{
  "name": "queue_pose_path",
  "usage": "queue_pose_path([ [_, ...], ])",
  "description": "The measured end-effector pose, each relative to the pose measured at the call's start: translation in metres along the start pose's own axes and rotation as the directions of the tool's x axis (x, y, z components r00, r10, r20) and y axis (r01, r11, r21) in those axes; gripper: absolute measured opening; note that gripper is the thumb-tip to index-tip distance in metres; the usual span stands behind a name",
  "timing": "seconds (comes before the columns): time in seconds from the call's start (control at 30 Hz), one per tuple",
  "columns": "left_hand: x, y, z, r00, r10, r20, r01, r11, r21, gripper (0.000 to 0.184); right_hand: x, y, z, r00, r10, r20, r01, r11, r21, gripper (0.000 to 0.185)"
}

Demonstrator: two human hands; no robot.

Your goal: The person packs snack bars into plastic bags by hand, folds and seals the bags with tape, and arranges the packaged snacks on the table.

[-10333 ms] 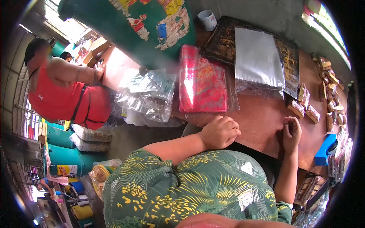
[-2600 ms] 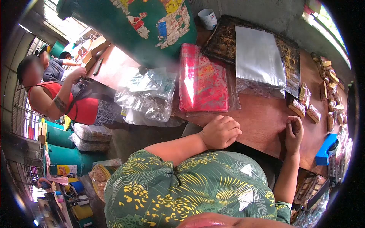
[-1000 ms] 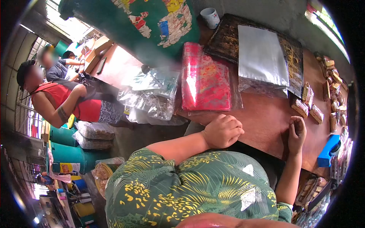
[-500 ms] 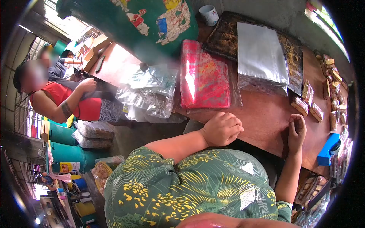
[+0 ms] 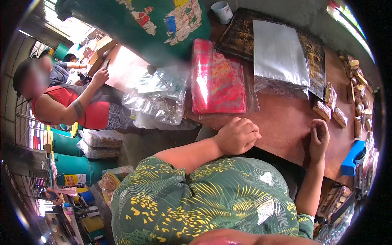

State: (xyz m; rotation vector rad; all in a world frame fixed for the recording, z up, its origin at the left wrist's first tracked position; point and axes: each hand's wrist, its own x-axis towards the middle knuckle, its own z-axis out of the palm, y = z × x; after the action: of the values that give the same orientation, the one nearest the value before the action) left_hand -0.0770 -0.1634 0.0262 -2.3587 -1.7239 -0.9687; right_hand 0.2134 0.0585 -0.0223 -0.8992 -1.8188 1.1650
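Observation:
My left hand (image 5: 238,135) rests at the front edge of the brown table (image 5: 281,116), its fingers curled into a loose fist. Just beyond it lie red-and-pink printed plastic bags (image 5: 220,81) in a stack. My right hand (image 5: 319,139) is held over the table's edge further right, fingers bent together toward the palm and thumb up. Nothing shows in either hand. Nearest to the right hand are a few small wrapped bread-like bars (image 5: 339,117). A stack of clear plastic bags (image 5: 279,53) lies on a dark, crumb-covered tray (image 5: 237,34).
More wrapped bars (image 5: 359,96) lie along the right side, above a blue tape dispenser (image 5: 353,158). Clear bags (image 5: 157,96) lie left of the red stack. A large green drum (image 5: 134,28) and a white mug (image 5: 222,12) stand behind. A co-worker in red (image 5: 69,102) is at left.
The co-worker in red has raised a forearm and hand. My hands have stayed nearly in place, while the whole view has shifted slightly.

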Motion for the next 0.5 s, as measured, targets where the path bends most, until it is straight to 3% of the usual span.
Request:
queue_pose_path([
  [0.5, 0.0004, 0.001, -0.0011, 1.0, -0.006, 0.004, 0.006, 1.0, -0.008, 0.019, 0.0007, 0.0081, -0.0025, 1.0, 0.015, -0.005, -0.015, 1.0, 0.009, 0.017],
])
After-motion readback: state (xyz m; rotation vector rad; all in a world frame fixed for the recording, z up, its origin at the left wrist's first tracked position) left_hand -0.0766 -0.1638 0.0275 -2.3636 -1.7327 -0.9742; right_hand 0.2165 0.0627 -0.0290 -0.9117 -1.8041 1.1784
